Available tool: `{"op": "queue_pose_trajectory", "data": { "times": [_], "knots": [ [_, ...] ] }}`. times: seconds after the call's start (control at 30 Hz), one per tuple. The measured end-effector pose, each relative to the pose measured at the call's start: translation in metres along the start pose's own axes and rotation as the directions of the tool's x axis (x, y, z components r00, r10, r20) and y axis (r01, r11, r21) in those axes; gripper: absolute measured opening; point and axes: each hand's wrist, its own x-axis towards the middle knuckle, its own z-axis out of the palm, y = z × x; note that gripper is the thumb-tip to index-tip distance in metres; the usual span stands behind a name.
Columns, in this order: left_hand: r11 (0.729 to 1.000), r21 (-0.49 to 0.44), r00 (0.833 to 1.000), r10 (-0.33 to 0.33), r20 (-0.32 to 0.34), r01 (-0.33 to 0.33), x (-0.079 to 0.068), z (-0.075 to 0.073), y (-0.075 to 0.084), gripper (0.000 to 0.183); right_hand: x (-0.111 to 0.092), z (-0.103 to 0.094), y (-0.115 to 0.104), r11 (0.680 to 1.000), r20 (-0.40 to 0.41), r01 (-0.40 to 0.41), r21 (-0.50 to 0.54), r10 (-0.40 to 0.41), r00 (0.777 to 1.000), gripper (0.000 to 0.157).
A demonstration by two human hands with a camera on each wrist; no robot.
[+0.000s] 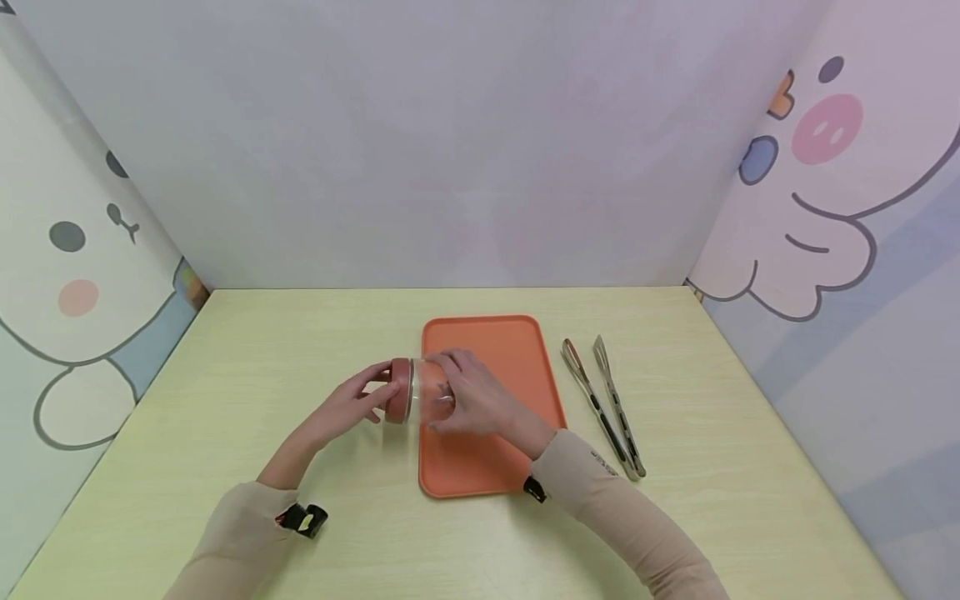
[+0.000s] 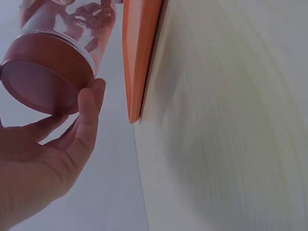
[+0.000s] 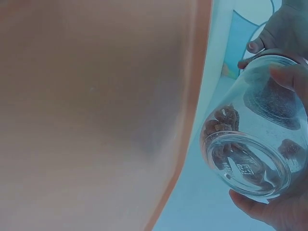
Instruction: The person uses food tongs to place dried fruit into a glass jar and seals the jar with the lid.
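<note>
A clear jar (image 1: 429,392) with a reddish-brown lid (image 1: 400,390) lies on its side in the air, over the left part of an orange tray (image 1: 487,462). My right hand (image 1: 476,396) grips the jar's body near its base. The fingers and thumb of my left hand (image 1: 352,406) hold the lid's rim, as the left wrist view shows at the lid (image 2: 43,72). Several dark brown pieces (image 3: 224,120) lie inside the jar in the right wrist view; their kind is unclear. The lid sits on the jar's mouth.
To the right of the tray, a pair of metal tongs (image 1: 617,400) with dark grips lies spread on the pale wooden table (image 1: 300,333). A grey wall (image 1: 465,167) stands behind, and cartoon-printed panels (image 1: 817,242) close off both sides.
</note>
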Motion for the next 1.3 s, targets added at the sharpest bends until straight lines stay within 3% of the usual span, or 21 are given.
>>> {"op": "queue_pose_trajectory", "data": {
  "times": [0.2, 0.43, 0.6, 0.7, 0.93, 1.3],
  "knots": [
    [1.0, -0.001, 0.997, 0.011, 0.075, -0.011, -0.0016, -0.0028, 0.0, 0.064, -0.0006, 0.0002, 0.0009, 1.0, -0.007, 0.013, -0.006, -0.013, 1.0, 0.086],
    [0.987, 0.034, 0.98, 0.153, 0.125, -0.159, -0.0032, -0.0062, -0.0025, 0.072, -0.0021, 0.0006, 0.0013, 1.0, 0.003, 0.017, -0.005, -0.017, 1.0, 0.085],
    [0.979, 0.007, 0.97, 0.203, 0.13, -0.206, -0.0034, -0.0062, -0.0031, 0.077, -0.0025, 0.0009, 0.0014, 1.0, 0.003, 0.019, -0.005, -0.019, 1.0, 0.085],
    [0.982, -0.008, 0.975, 0.186, 0.123, -0.186, -0.0036, -0.0056, -0.0021, 0.076, -0.0025, 0.0009, 0.0015, 1.0, -0.003, 0.021, -0.003, -0.021, 1.0, 0.085],
    [0.994, -0.099, 0.998, 0.044, 0.053, -0.038, 0.0002, -0.0026, 0.0, 0.066, -0.0026, -0.0001, 0.001, 1.0, -0.01, 0.018, 0.005, -0.018, 1.0, 0.085],
    [0.998, -0.069, 0.999, 0.003, 0.045, 0.0, 0.001, 0.0004, 0.002, 0.062, -0.0033, -0.0014, 0.0006, 1.0, 0.001, 0.016, 0.001, -0.016, 1.0, 0.084]
  ]
}}
